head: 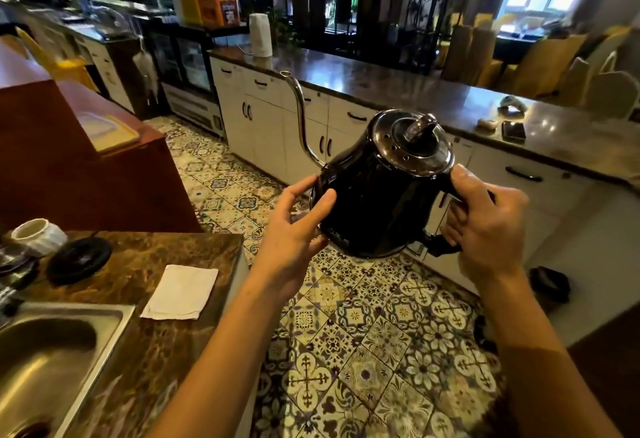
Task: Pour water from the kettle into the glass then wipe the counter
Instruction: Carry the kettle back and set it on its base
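A black gooseneck kettle (pixel 377 191) with a chrome lid is held in the air over the tiled floor, its thin spout curving up to the left. My right hand (pixel 485 226) grips its handle on the right side. My left hand (pixel 298 229) rests against the kettle's lower left body, fingers spread on it. A folded white cloth (pixel 180 292) lies on the marble counter (pixel 145 351) at lower left. The kettle's round black base (pixel 79 259) sits further left on that counter. No glass is clearly visible.
A steel sink (pixel 45 358) fills the lower-left corner, with a white ridged cup (pixel 38 235) behind the base. A long dark counter (pixel 398 87) with white cabinets runs across the back, holding a paper towel roll (pixel 260 35) and small items at right.
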The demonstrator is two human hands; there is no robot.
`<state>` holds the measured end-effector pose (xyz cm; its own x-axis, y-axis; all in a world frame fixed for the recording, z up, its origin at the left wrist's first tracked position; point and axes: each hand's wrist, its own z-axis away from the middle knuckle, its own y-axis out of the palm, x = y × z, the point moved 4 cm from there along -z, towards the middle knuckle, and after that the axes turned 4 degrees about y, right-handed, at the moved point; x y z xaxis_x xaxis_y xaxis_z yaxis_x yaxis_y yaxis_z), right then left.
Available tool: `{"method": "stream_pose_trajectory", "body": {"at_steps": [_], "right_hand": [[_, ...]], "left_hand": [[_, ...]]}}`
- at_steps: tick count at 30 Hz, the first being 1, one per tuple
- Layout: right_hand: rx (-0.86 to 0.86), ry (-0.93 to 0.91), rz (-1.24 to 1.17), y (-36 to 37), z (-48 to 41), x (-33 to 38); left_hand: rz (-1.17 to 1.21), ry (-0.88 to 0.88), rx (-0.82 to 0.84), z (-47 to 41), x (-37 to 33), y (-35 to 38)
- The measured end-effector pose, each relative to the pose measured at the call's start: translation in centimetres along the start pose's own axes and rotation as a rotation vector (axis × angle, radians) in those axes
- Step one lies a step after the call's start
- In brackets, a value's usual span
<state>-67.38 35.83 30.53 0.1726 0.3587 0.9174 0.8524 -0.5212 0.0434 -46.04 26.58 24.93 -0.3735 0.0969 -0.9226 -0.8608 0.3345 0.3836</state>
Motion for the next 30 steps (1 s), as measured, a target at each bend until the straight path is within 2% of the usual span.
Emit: {"method": "stream_pose_trajectory", "body": {"at_steps": [16, 30], "right_hand": [[0.035, -0.016, -0.017, 10.7, -10.9, -3.9], [0.18, -0.041, -0.061, 12.6, -22.4, -8.9]], "left_hand": [[0.091, 0.018, 0.004, -13.7, -2.9, -7.5], [0.091, 0.079, -0.134, -22.8, -1.8, -7.0]]}}
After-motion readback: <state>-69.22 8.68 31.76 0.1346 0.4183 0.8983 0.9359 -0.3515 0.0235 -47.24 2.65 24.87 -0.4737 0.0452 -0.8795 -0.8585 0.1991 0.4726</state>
